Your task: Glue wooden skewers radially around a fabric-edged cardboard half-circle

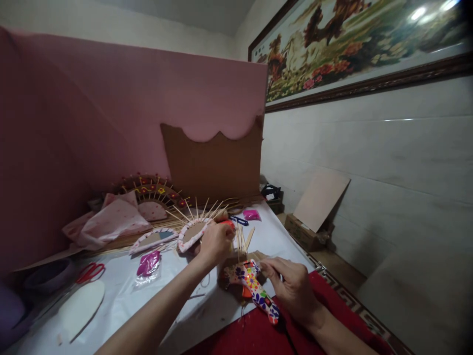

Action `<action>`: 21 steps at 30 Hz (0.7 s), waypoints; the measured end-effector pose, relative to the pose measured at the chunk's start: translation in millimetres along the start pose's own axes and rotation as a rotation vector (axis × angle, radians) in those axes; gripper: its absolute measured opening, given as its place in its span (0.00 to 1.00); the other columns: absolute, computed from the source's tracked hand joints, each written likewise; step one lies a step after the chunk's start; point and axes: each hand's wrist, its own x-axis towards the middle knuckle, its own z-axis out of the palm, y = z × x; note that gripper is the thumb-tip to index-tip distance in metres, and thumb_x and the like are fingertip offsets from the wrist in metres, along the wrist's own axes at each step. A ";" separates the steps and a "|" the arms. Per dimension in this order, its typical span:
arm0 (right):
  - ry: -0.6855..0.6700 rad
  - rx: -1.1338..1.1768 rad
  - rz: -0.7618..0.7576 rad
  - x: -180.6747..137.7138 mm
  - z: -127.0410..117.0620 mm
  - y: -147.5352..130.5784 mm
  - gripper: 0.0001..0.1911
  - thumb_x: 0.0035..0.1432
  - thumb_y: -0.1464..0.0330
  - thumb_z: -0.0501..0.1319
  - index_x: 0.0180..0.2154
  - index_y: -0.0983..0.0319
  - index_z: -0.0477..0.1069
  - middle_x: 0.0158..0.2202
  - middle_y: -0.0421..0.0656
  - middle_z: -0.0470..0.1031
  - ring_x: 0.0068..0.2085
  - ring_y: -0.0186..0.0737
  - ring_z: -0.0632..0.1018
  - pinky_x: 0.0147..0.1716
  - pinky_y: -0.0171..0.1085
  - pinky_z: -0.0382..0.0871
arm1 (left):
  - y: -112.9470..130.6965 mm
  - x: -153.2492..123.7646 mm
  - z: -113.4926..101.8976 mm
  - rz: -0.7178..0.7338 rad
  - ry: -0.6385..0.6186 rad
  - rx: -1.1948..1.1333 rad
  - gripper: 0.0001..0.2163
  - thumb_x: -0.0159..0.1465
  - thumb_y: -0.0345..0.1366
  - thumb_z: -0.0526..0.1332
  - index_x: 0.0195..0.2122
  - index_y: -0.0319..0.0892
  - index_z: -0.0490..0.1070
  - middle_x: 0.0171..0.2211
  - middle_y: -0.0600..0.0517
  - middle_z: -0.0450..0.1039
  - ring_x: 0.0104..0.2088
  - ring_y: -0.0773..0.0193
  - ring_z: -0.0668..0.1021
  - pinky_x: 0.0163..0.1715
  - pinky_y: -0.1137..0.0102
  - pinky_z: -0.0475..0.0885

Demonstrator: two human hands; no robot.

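My left hand [217,241] is closed at the right edge of a rounded cardboard piece [194,231] with a pink-and-white fabric rim and thin sticks fanning out from it. What its fingers hold is hidden, and a red-orange object [228,224] shows just beyond them. My right hand [290,281] has thumb and fingers pinched together beside the end of a flower-patterned glue gun [253,283]. Anything in that pinch is too small to make out. The glue gun lies on its side with its orange trigger showing. Loose wooden sticks [241,240] lie between my hands.
A dark blue cutter [238,220] and pink packets [252,215] lie on the white-covered table. At left are red scissors [90,272], a white oval piece [82,308] and another fabric-edged piece [155,240]. Behind stand a decorated fan-shaped piece [151,190] and a brown cardboard panel [214,167].
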 end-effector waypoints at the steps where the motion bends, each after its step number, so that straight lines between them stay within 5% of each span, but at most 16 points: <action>1: -0.002 -0.004 -0.002 0.8 -0.7 -0.5 0.06 0.59 0.72 0.56 0.33 0.62 0.71 0.25 0.42 0.75 0.26 0.37 0.75 0.27 0.34 0.63 | 6.7 0.4 5.9 0.025 -0.030 -0.001 0.12 0.62 0.37 0.57 0.45 0.40 0.67 0.44 0.48 0.70 0.38 0.61 0.75 0.36 0.61 0.72; 4: -0.028 -0.017 -0.017 2.8 -2.6 -4.1 0.08 0.59 0.71 0.55 0.30 0.62 0.71 0.24 0.42 0.74 0.26 0.36 0.74 0.27 0.33 0.61 | 18.5 -3.4 14.2 0.085 -0.064 -0.016 0.10 0.61 0.38 0.57 0.41 0.38 0.69 0.38 0.49 0.73 0.34 0.63 0.76 0.34 0.62 0.72; 8: -0.076 -0.037 -0.031 2.4 -2.1 -8.1 0.15 0.60 0.68 0.54 0.22 0.62 0.68 0.18 0.40 0.68 0.21 0.35 0.70 0.23 0.34 0.56 | 9.2 -10.8 0.6 0.084 0.048 -0.041 0.04 0.57 0.30 0.59 0.29 0.41 0.73 0.29 0.52 0.74 0.33 0.62 0.75 0.35 0.67 0.69; 16: -0.109 -0.085 -0.015 -0.6 1.6 -3.4 0.17 0.62 0.67 0.52 0.21 0.62 0.64 0.18 0.39 0.65 0.20 0.33 0.67 0.22 0.33 0.54 | -80.7 -6.3 -63.7 -0.331 0.449 -0.036 0.12 0.60 0.29 0.54 0.45 0.38 0.67 0.43 0.44 0.69 0.43 0.56 0.72 0.43 0.59 0.66; 21: -0.115 -0.088 -0.002 -1.3 2.7 -3.4 0.19 0.62 0.67 0.51 0.20 0.61 0.64 0.17 0.39 0.65 0.19 0.32 0.67 0.22 0.32 0.55 | -110.9 -7.5 -63.7 -0.508 0.277 -0.175 0.14 0.61 0.37 0.57 0.47 0.40 0.66 0.46 0.47 0.69 0.40 0.59 0.75 0.37 0.59 0.72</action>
